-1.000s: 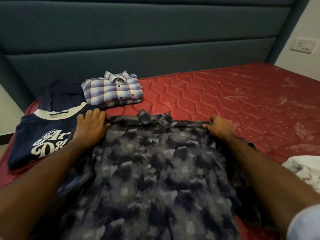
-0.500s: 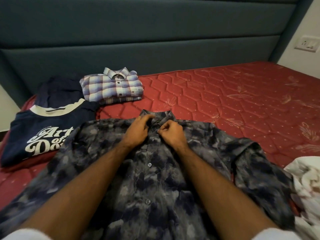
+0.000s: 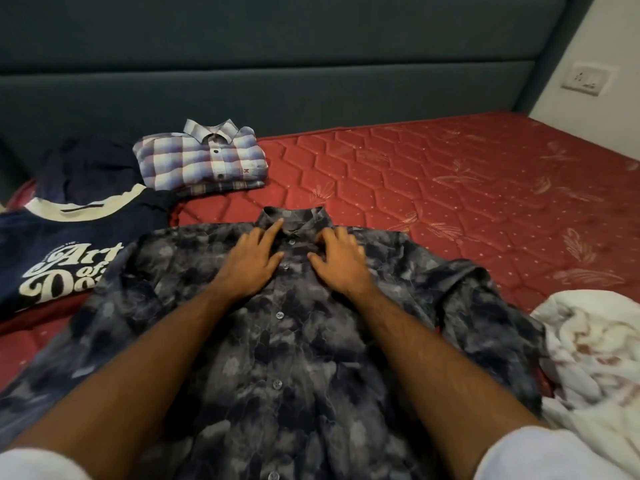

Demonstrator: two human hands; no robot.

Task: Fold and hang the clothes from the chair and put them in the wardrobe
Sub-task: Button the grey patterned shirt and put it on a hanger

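Red quilted mattress (image 3: 433, 188) fills the view, set against a padded dark teal headboard (image 3: 277, 64), with a white wall socket (image 3: 587, 81) on the wall at the far right. Spread face up across the near part of the mattress is a dark grey patterned button-up shirt (image 3: 277, 341), buttoned down the front, its collar pointing toward the headboard. Both hands lie on the shirt's chest just below the collar, either side of the button line. The left hand (image 3: 252, 261) rests palm down with fingers extended, the index fingertip touching the collar. The right hand (image 3: 341, 263) presses flat with fingers slightly bent; neither hand grips the cloth. To the left lies a folded navy T-shirt (image 3: 59, 261) with white lettering. Beyond it, near the headboard, sits a folded plaid shirt (image 3: 202, 161). A crumpled white garment (image 3: 595, 358) lies at the right edge, beside the shirt's sleeve.
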